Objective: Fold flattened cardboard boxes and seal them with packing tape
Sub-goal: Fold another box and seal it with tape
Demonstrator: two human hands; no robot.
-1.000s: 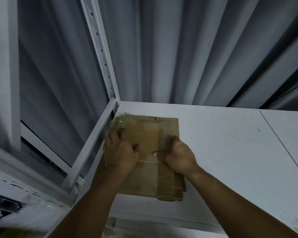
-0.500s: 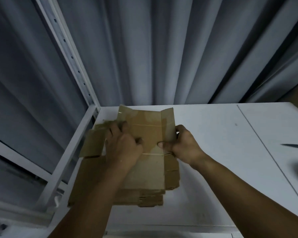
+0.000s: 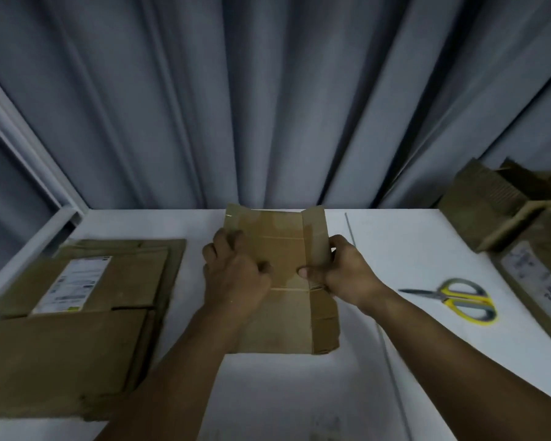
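Over the middle of the white table [image 3: 411,249], the left hand [image 3: 233,275] and right hand [image 3: 341,275] each pinch a side edge of a flattened cardboard box [image 3: 283,268], with a stack of flat boxes [image 3: 77,313] to its left and scissors [image 3: 458,297] to its right.

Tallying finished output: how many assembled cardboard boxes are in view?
2, both far right: a brown cardboard box with open flaps at the back, a white-labelled brown cardboard box nearer. More may sit off-frame.
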